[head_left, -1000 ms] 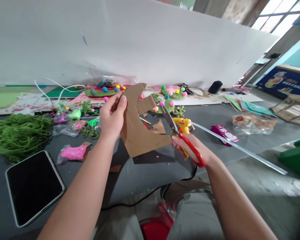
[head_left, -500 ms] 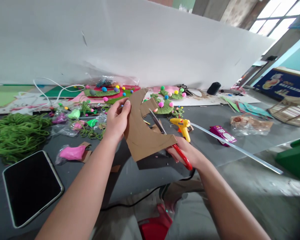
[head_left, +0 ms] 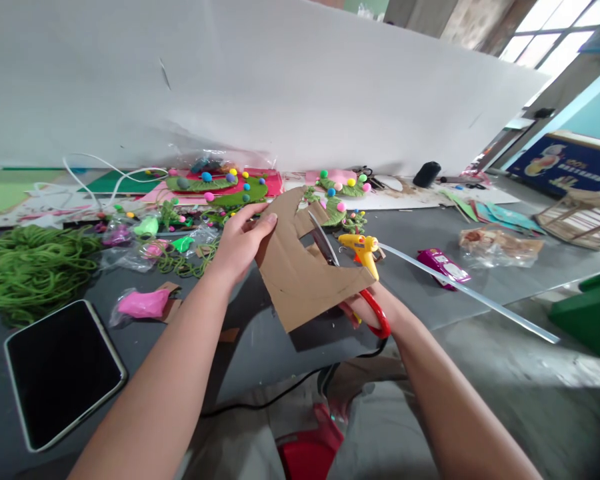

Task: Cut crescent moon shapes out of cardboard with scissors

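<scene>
Near edge: I am seeing a black cable [head_left: 275, 402] drooping below the near edge of the table [head_left: 275, 363].
Tablet: The tablet [head_left: 65, 377] is lying flat toward the table's near left, apart from both hands.
Right-hand grip: The right hand [head_left: 364, 310] is clamping the red handles of the scissors [head_left: 383, 318]; the blades are showing inside the workpiece's curve. I am unable to tell whether they are biting.
Left-hand grip: The left hand [head_left: 245, 241] is clamping the cardboard piece [head_left: 293, 270] by its outer edge, thumb on the upper face, fingers curling behind.
Workpiece position: The cardboard piece is hanging raised and tilted over the table, inward of the near edge, its hollow side facing right.
Handling: I am judging it light and fairly stiff, dry rather than slippery, but liable to crease at the narrow horns.
Hold point: I am favouring the broad middle of the outer edge, clear of the blades; pinching a horn is risking a bend.
Left of workpiece: The pink packet [head_left: 143, 304] is resting on the table, just beside a cardboard scrap.
Right of workpiece: The yellow glue gun [head_left: 364, 252] is lying beyond the right hand, a glue stick [head_left: 473, 291] running from its rear toward the table's right edge.
Far edge: Green leaf shapes [head_left: 241, 199] with coloured balls are lying along the table's far edge, before the white panel [head_left: 280, 87].
</scene>
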### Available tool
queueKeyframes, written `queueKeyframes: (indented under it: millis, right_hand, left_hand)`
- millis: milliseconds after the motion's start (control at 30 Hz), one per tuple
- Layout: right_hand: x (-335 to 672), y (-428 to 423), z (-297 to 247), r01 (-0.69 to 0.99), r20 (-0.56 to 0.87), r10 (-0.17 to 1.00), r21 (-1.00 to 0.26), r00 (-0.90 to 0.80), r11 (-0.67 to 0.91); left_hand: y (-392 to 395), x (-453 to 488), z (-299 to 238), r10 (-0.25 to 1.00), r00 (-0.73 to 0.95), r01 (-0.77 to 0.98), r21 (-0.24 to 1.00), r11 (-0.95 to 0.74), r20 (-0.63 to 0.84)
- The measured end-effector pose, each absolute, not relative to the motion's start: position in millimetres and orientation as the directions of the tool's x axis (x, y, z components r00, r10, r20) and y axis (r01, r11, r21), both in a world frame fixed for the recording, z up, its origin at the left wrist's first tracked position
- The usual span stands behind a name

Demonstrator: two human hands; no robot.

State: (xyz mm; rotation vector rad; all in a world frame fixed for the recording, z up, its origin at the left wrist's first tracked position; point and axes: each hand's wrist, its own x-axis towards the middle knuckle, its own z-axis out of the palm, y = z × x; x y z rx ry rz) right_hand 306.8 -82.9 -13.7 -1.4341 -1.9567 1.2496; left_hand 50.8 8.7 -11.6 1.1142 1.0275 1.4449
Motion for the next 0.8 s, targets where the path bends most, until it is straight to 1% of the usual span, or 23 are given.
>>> queueKeyframes:
  millis: [167,300,400,600,800]
  right_hand:
    - [301,-85,-12,0.507,-0.149,0.948,-0.862,-0.282,0.015]
    - [299,-86,-15,0.468,-0.169,0.934,-0.884,-0.315,-0.003]
    - [300,-86,-18,0.469,-0.167,0.927,-0.883,-0.335,0.010]
    - [297,-85,-26,0.423,-0.101,0.935,-0.904,-0.340,0.057]
    - [283,-84,-35,0.284,-0.006,0.952,-0.955,-0.306,0.085]
  left_hand:
    - [12,50,-15,0.985,-0.095,-0.210,0.965,-0.158,0.141]
    - [12,51,-14,0.987,-0.088,-0.242,0.958,-0.155,0.137]
    - [10,53,-10,0.987,-0.085,-0.275,0.949,-0.152,0.134]
    - [8,54,-4,0.984,-0.133,-0.299,0.942,-0.155,0.120]
    - [12,54,-7,0.978,-0.153,-0.319,0.929,-0.187,0.144]
